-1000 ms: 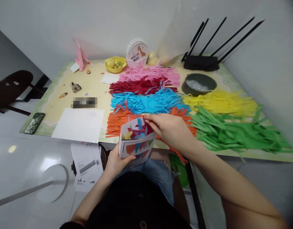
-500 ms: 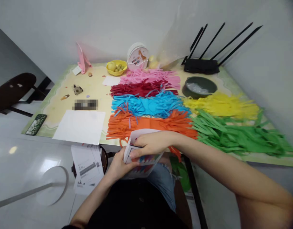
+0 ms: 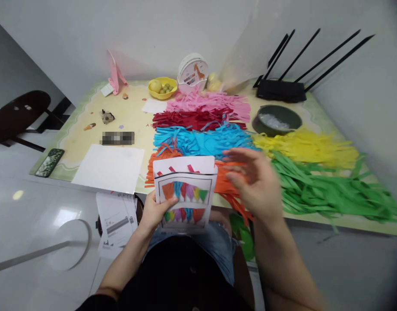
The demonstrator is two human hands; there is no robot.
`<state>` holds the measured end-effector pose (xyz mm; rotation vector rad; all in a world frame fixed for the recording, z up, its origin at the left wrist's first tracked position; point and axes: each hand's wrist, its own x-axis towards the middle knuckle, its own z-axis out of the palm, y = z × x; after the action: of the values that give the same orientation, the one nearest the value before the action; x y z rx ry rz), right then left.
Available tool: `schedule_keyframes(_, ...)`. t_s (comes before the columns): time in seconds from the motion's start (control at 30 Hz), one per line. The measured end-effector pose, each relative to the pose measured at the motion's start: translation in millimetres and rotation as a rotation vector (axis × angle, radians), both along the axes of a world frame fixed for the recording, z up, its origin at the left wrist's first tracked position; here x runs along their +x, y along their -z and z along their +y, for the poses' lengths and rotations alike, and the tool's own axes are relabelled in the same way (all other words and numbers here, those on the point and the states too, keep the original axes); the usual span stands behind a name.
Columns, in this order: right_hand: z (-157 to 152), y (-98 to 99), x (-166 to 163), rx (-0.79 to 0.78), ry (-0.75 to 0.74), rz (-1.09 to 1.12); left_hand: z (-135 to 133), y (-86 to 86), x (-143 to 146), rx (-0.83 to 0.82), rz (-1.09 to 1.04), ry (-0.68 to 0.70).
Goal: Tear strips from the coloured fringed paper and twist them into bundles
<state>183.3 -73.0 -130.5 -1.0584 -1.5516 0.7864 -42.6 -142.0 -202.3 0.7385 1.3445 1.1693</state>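
Note:
My left hand (image 3: 156, 211) grips the lower left edge of a flat packet (image 3: 185, 216), thumb on its front. Printed on its face are two rows of colourful tassel garlands, and small red marks show on the white panel at its top. To the right, my right hand (image 3: 258, 185) is raised above the orange fringed tissue paper (image 3: 226, 179), blurred, with its fingers bent and apart and nothing visible in them. Beyond the packet lie blue (image 3: 201, 140), dark red (image 3: 192, 120) and pink (image 3: 208, 106) fringed bundles. Yellow (image 3: 308, 147) and green (image 3: 334, 190) ones lie at right.
A dark bowl (image 3: 276, 121) with clear plastic inside and a black router (image 3: 281, 90) stand at the back right. A yellow fruit dish (image 3: 162, 88) is at the back. White paper (image 3: 111, 168) and a phone (image 3: 49, 163) lie on the left; papers (image 3: 116, 224) sit below the table edge.
My right hand has come away from the packet's top and moved right, over the orange fringe. The packet now stands more upright, its printed face showing. My left hand keeps its hold.

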Motion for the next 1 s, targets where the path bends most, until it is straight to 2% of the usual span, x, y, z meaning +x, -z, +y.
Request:
schedule_keyframes(0.1, -9.5, 40.6, -14.6, -0.245, -0.105, 0.145, 3.6, -1.8, 3.2, 0.014, -0.058, -0.01)
schedule_keyframes(0.2, -17.1, 62.6, -26.3, -0.347, -0.043, 0.249, 8.0, -6.0, 5.0, 0.01, -0.072, 0.084)
schedule_keyframes(0.27, -19.4, 67.8, -27.2, -0.364, 0.002, 0.288, 12.0, -9.7, 3.0, 0.069, -0.061, 0.12)
schedule_keyframes(0.4, -20.3, 70.6, -23.6, -0.33, 0.054, 0.346, 22.7, -16.9, -5.3, 0.377, 0.038, -0.047)
schedule_keyframes(0.47, -21.0, 72.2, -23.9, -0.278, 0.096, 0.354, 27.8, -18.3, -8.9, 0.471, 0.115, -0.054)
schedule_keyframes(0.57, -22.8, 76.6, -25.9, -0.245, 0.115, 0.371, 32.9, -15.1, -12.1, 0.486, 0.162, 0.042)
schedule_keyframes(0.67, -24.2, 83.9, -26.7, -0.277, 0.075, 0.408, 35.4, -7.4, -14.5, 0.501, 0.162, 0.085)
schedule_keyframes(0.83, -24.9, 97.5, -24.5, -0.309, 0.115, 0.357, 38.3, 1.6, -15.8, 0.515, 0.189, 0.074)
schedule_keyframes(1.0, -24.6, 102.1, -16.8, -0.295, 0.134, 0.283, 39.0, 1.7, -14.8, 0.437, 0.228, 0.024)
